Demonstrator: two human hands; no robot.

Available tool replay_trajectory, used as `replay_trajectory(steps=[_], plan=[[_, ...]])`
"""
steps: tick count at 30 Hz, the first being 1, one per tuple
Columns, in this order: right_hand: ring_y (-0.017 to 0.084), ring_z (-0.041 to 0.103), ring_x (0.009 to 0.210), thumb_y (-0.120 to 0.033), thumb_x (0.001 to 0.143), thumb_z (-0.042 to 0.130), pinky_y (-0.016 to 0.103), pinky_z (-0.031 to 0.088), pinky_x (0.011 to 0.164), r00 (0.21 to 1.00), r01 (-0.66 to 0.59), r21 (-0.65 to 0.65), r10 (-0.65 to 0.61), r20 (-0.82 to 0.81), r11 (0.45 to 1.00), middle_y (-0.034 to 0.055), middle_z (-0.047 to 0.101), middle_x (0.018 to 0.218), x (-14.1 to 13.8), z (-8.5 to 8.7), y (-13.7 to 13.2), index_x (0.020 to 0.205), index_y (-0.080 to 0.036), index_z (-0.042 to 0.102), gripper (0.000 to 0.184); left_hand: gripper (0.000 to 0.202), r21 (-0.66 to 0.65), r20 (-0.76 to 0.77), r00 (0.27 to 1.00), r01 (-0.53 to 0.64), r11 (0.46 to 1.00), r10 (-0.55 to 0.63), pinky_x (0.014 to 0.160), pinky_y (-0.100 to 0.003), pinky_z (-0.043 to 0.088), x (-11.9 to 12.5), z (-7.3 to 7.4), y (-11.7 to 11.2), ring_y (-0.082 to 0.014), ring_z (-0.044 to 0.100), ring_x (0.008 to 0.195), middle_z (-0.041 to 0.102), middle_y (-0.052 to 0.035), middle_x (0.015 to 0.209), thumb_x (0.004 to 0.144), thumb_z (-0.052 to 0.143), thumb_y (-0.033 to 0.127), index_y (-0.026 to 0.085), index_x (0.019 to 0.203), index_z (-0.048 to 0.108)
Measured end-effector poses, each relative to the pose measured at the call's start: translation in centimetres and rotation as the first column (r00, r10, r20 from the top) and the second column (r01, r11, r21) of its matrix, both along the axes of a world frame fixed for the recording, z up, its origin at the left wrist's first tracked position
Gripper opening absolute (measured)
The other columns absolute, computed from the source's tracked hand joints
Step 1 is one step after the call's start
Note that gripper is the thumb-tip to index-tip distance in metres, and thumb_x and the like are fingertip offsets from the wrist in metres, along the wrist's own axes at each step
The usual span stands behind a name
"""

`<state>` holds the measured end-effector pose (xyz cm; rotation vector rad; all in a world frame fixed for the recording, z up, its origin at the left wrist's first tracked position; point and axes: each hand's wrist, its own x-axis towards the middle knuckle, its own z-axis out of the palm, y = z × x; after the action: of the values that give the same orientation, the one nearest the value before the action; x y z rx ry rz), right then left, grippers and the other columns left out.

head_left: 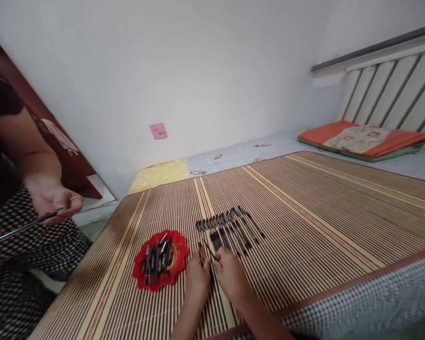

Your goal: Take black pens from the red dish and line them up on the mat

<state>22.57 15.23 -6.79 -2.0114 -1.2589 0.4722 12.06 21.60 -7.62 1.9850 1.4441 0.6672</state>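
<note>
My left hand (198, 276) is closed around a thin dark pen part, whose tip pokes out past the fingers. Beside it, my right hand (230, 274) pinches a slim dark pen piece (209, 250) that slants toward the left hand. Just beyond both hands lies a row of dark pens (238, 229), side by side on the striped mat, with several short black caps (212, 222) lined up at its left. A red scalloped plate (139, 274) with a heap of dark pen parts (157, 259) stands left of my left hand. My fingers partly hide what they hold.
The striped bamboo mat (304, 212) covers the bed. At the left edge another person's hand (55, 200) holds a pen (24, 226). Folded orange bedding (361, 137) lies at the far right by the headboard rails. A pink note (158, 131) is on the wall.
</note>
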Motion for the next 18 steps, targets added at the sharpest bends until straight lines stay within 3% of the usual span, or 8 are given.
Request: replay_trajectory(steps=[4, 8, 14, 18], plan=[[0.023, 0.069, 0.095, -0.012, 0.095, 0.044, 0.027, 0.045, 0.075, 0.987, 0.005, -0.153, 0.020, 0.161, 0.988, 0.0136, 0.070, 0.104, -1.9, -0.1, 0.8, 0.105, -0.014, 0.064, 0.022, 0.044, 0.025, -0.086, 0.996, 0.008, 1.000, -0.006, 0.084, -0.034, 0.044, 0.2, -0.2, 0.4, -0.0270, 0.066, 0.097, 0.070, -0.0197, 0.106, 0.088, 0.049, 0.014, 0.007, 0.132, 0.051], [0.023, 0.071, 0.095, -0.012, 0.099, 0.035, 0.028, 0.047, 0.075, 0.977, 0.012, -0.225, 0.036, 0.209, 0.974, 0.0139, 0.071, 0.105, -2.8, -0.9, 1.2, 0.109, -0.013, 0.062, 0.029, 0.040, 0.048, -0.119, 0.993, 0.016, 0.999, -0.010, 0.088, -0.035, 0.043, 0.1, -0.3, 0.7, -0.0279, 0.065, 0.103, 0.069, -0.0200, 0.112, 0.090, 0.047, 0.015, 0.010, 0.129, 0.054], [0.022, 0.072, 0.090, -0.016, 0.102, 0.030, 0.026, 0.048, 0.070, 0.972, 0.006, -0.260, 0.055, 0.229, 0.966, 0.0135, 0.071, 0.103, -3.1, -1.4, 1.7, 0.106, -0.014, 0.063, 0.033, 0.032, 0.079, -0.096, 0.995, 0.036, 0.996, -0.029, 0.090, -0.036, 0.045, 0.3, -0.1, 0.8, -0.0272, 0.065, 0.102, 0.070, -0.0176, 0.109, 0.089, 0.046, 0.017, 0.012, 0.117, 0.061], [0.024, 0.072, 0.090, -0.022, 0.101, 0.034, 0.028, 0.048, 0.070, 0.968, -0.014, -0.241, 0.074, 0.240, 0.971, 0.0139, 0.071, 0.103, -2.9, -1.3, 1.0, 0.105, -0.014, 0.064, 0.031, 0.037, 0.091, -0.066, 0.997, 0.034, 0.995, -0.028, 0.097, -0.039, 0.044, 0.0, 0.2, 0.1, -0.0284, 0.063, 0.112, 0.068, -0.0199, 0.119, 0.089, 0.044, 0.016, 0.012, 0.121, 0.061]])
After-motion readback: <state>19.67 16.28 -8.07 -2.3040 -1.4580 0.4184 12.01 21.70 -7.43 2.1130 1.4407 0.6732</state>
